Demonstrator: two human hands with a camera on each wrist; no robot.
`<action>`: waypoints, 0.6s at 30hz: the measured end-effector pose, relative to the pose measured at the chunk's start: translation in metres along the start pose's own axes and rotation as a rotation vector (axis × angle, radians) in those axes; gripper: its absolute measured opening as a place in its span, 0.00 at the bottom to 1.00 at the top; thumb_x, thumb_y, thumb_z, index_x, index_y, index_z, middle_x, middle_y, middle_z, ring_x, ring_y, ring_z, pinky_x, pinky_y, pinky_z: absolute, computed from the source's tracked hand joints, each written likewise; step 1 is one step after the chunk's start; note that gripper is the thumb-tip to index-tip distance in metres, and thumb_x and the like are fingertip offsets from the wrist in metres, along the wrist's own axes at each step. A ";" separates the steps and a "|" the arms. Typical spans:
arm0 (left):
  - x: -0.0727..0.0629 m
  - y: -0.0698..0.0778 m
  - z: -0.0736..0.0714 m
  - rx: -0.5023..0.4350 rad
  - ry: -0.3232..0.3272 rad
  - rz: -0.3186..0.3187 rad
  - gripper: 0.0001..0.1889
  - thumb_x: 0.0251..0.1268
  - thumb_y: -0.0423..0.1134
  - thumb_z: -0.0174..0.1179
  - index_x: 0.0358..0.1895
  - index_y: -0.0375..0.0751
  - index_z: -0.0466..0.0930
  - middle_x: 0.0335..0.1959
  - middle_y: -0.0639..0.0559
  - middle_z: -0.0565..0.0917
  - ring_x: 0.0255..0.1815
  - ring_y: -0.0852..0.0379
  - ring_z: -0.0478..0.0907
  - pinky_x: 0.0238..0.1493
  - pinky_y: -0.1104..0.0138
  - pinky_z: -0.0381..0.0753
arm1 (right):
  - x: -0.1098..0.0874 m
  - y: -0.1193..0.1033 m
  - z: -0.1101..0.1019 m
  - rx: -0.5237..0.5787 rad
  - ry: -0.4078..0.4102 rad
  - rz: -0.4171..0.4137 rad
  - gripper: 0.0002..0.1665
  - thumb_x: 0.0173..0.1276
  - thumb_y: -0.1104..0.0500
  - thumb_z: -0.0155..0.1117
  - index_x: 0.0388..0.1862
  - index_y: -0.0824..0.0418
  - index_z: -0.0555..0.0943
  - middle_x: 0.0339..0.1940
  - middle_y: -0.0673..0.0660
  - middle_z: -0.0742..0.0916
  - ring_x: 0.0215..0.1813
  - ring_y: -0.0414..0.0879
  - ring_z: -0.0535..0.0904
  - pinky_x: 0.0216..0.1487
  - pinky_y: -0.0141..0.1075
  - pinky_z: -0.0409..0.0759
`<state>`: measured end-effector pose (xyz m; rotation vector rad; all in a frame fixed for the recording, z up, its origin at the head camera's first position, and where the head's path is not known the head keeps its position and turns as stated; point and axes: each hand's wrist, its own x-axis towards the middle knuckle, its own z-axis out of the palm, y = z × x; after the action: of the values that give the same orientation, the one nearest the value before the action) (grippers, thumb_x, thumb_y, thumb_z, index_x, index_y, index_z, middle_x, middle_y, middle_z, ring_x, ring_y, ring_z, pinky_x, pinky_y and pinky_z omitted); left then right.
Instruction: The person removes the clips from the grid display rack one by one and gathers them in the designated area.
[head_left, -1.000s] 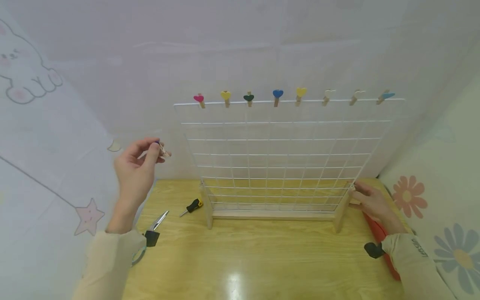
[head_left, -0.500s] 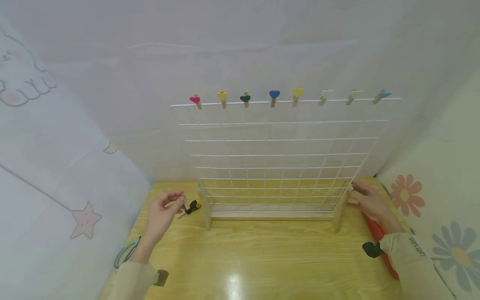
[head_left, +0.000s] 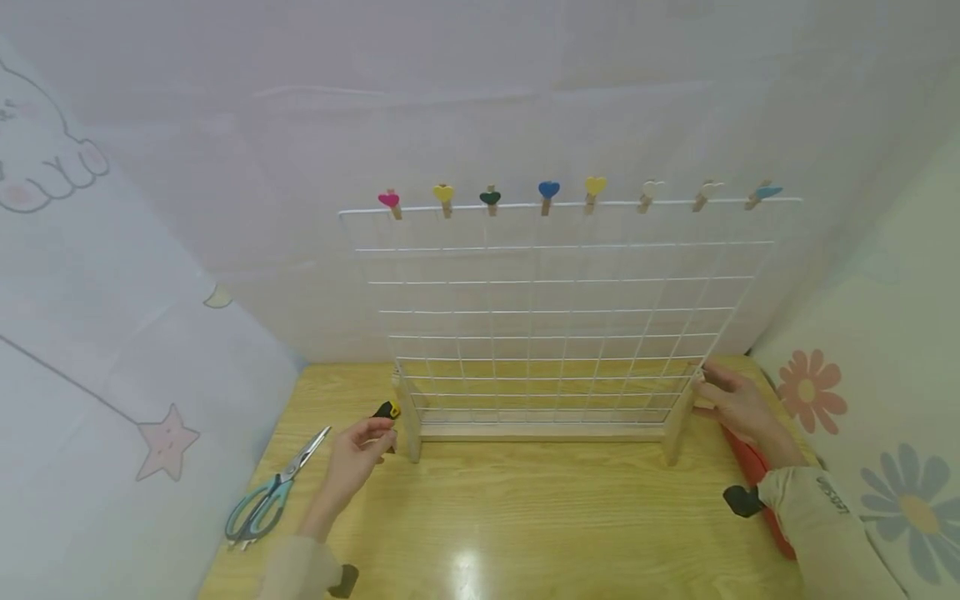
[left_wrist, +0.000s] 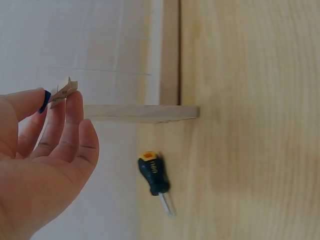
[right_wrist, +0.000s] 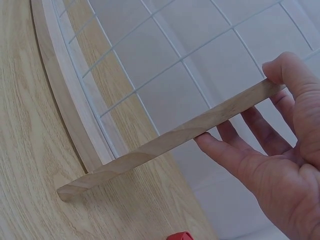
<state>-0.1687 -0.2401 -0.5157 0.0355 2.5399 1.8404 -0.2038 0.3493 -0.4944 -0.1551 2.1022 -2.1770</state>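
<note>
My left hand (head_left: 360, 458) is low beside the stand's left foot in the head view. Between thumb and fingertips it pinches a small wooden clothespin (left_wrist: 64, 94) with a blue piece on its end. A white wire grid (head_left: 528, 312) stands upright in a wooden base (head_left: 540, 432). Along its top wire sit several heart clothespins, among them a pink one (head_left: 389, 199), a dark green one (head_left: 491, 197) and a blue one (head_left: 549, 191). My right hand (head_left: 742, 404) holds the right wooden side post (right_wrist: 165, 140), thumb on its upper end and fingers along its outer side.
Scissors with teal handles (head_left: 258, 507) lie at the table's left. A black and yellow screwdriver (left_wrist: 154, 172) lies by the stand's left post, partly behind my left hand in the head view. A red object (head_left: 748, 458) lies under my right forearm. Fabric walls enclose the table (head_left: 525, 517).
My left hand has come down and rightward from beside the grid to the stand's left foot, still pinching the clothespin. The scissors now show fully. My right hand stays on the post.
</note>
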 end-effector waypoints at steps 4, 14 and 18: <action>0.003 -0.016 0.009 0.021 -0.034 -0.027 0.13 0.65 0.33 0.61 0.50 0.30 0.78 0.41 0.37 0.83 0.33 0.55 0.83 0.32 0.64 0.82 | 0.001 -0.001 0.000 -0.023 -0.003 0.004 0.39 0.73 0.64 0.55 0.73 0.75 0.48 0.53 0.43 0.76 0.50 0.35 0.79 0.46 0.36 0.82; 0.006 -0.053 0.024 0.066 -0.025 -0.129 0.14 0.63 0.32 0.62 0.49 0.27 0.78 0.40 0.39 0.84 0.33 0.56 0.81 0.33 0.61 0.83 | 0.004 0.004 -0.001 0.011 -0.007 -0.023 0.34 0.73 0.66 0.54 0.74 0.68 0.56 0.51 0.40 0.78 0.50 0.35 0.80 0.45 0.35 0.82; 0.006 -0.066 0.027 0.115 -0.018 -0.159 0.12 0.62 0.32 0.63 0.46 0.29 0.80 0.38 0.44 0.85 0.33 0.57 0.80 0.31 0.65 0.82 | 0.003 0.004 -0.001 0.002 -0.001 -0.024 0.34 0.73 0.66 0.55 0.74 0.68 0.56 0.53 0.41 0.77 0.51 0.35 0.79 0.46 0.36 0.82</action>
<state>-0.1752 -0.2344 -0.5865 -0.1441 2.5507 1.6295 -0.2072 0.3491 -0.4983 -0.1829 2.1085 -2.1916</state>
